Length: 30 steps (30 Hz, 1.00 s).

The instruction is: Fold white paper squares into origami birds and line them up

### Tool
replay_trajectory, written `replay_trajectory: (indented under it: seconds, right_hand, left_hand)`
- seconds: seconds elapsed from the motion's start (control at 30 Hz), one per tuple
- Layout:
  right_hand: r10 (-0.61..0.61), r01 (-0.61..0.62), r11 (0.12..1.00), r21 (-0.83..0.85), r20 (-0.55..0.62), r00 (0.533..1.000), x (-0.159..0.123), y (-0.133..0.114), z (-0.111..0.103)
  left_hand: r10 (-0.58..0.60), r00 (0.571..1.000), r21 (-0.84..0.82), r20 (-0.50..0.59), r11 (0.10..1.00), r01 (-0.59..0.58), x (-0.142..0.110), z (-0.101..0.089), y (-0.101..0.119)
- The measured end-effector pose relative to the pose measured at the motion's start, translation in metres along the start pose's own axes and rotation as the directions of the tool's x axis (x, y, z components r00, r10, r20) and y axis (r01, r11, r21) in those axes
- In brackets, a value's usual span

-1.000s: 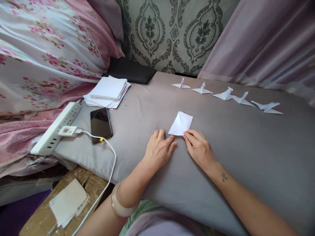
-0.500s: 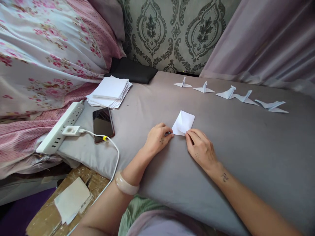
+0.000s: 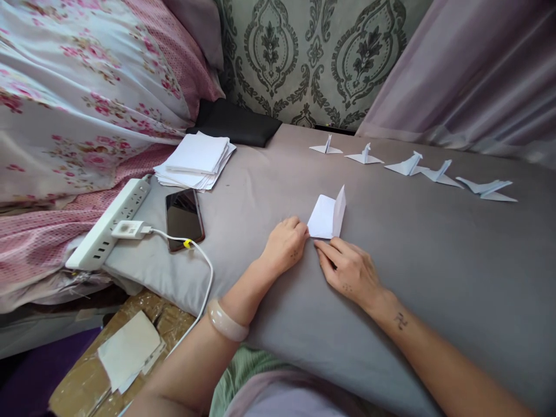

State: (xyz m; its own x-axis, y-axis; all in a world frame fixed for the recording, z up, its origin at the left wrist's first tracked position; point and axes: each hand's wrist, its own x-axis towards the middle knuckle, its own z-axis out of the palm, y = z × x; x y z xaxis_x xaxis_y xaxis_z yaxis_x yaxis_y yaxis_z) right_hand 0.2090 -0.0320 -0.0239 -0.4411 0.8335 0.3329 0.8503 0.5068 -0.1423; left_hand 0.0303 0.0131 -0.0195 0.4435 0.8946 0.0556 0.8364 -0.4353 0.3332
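Observation:
A small white folded paper (image 3: 322, 218) lies on the grey bedding, a narrow flap standing up along its right side. At its lower left corner, my left hand (image 3: 286, 243) is closed, thumb and finger pinching the paper's edge. My right hand (image 3: 350, 267) is against the lower edge, its thumb and index fingertips close together there and its other fingers curled near the base of the raised flap. The fingertips partly hide the paper's lower edge.
Several folded paper birds (image 3: 407, 165) stand in a row at the back right. To the left are a stack of white paper (image 3: 195, 155), a phone (image 3: 185, 220), a power strip (image 3: 108, 226) and a white charging cable (image 3: 207, 278). A cardboard box (image 3: 78, 376) sits below the bed edge.
The paper's right-hand flap has come up from lying nearly flat to standing. My right hand has shifted slightly left and down along the lower edge; my left hand stays at the left corner.

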Motion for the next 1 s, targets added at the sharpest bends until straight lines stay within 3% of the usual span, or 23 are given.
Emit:
replay_trajectory:
  seconds: [0.17, 0.3, 0.53, 0.7, 1.0]
  right_hand:
    - [-0.042, 0.036, 0.995, -0.095, -0.06, 0.997, 0.0, -0.001, 0.0]
    - [-0.092, 0.089, 0.991, -0.1, -0.027, 0.995, 0.001, -0.002, -0.002]
    - [-0.027, 0.04, 0.989, -0.14, 0.088, 0.996, 0.004, -0.006, -0.003]
    - [-0.007, 0.023, 0.987, -0.158, 0.101, 0.995, 0.004, -0.007, -0.002]
    - [0.031, -0.006, 0.989, -0.146, 0.167, 0.985, 0.005, -0.007, -0.005]
  left_hand:
    - [-0.08, 0.997, -0.039, 0.015, 0.996, 0.081, 0.004, -0.002, 0.003]
    - [-0.113, 0.993, -0.048, 0.033, 0.992, 0.115, 0.007, -0.005, 0.005]
    - [-0.164, 0.983, -0.089, 0.078, 0.981, 0.171, 0.009, -0.012, 0.006]
    - [-0.186, 0.979, -0.101, 0.083, 0.976, 0.194, 0.008, -0.014, 0.007]
    - [-0.248, 0.968, -0.083, 0.029, 0.965, 0.249, 0.002, -0.003, 0.008]
